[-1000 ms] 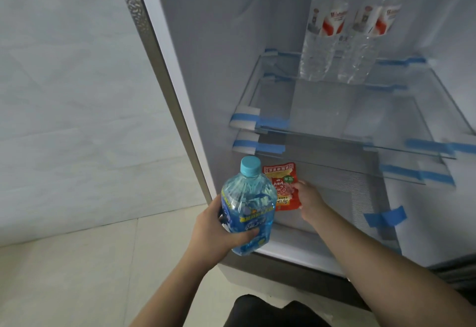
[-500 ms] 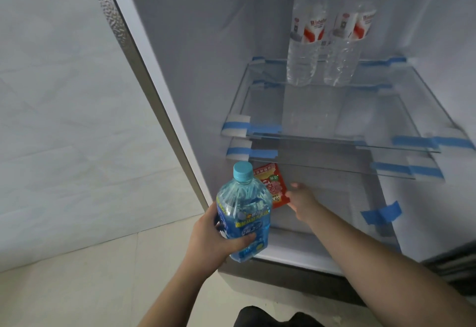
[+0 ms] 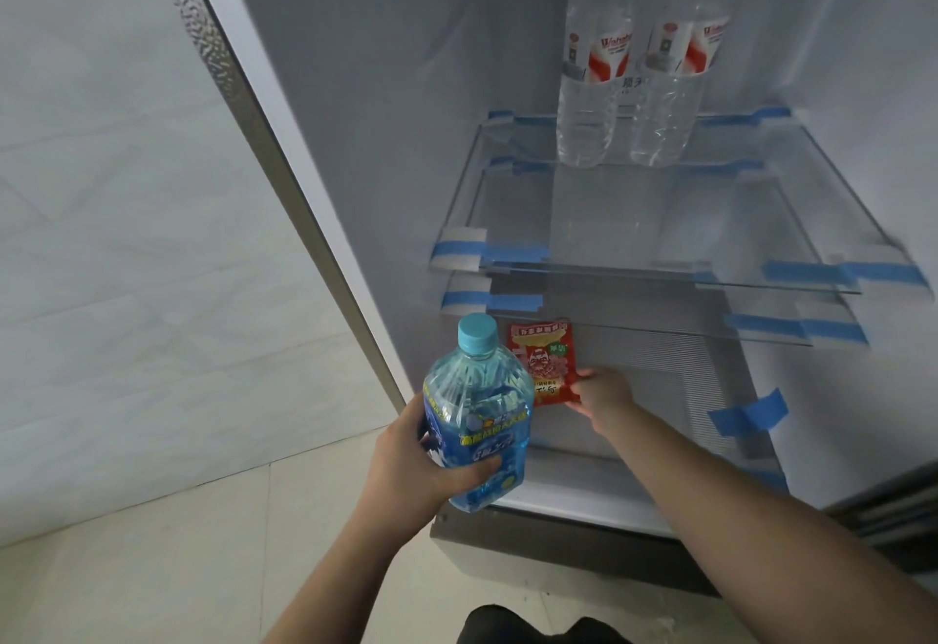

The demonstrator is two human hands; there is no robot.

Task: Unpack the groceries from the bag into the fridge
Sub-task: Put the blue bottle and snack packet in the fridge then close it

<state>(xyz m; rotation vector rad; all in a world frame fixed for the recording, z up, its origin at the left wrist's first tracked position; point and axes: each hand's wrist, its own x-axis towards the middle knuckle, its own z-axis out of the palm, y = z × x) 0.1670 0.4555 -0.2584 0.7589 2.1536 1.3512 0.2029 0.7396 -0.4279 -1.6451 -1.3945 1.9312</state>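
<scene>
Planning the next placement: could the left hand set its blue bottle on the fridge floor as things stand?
Probably yes. The left hand holds the blue bottle at the open front, and the ribbed floor is bare beside the red packet that the right hand pinches.

Right hand (image 3: 604, 389) has drawn red packet (image 3: 545, 364) slightly back toward fridge front, tilting it; left hand (image 3: 416, 466) and bottle (image 3: 477, 420) edged nearer the opening.

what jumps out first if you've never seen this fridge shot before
The blue bottle with its pale blue cap stands out most, gripped upright by the left hand at the fridge's lower front edge. Just right of it, the right hand holds a red snack packet over the bottom compartment floor. Higher up, two clear water bottles stand side by side at the back of a glass shelf.
</scene>
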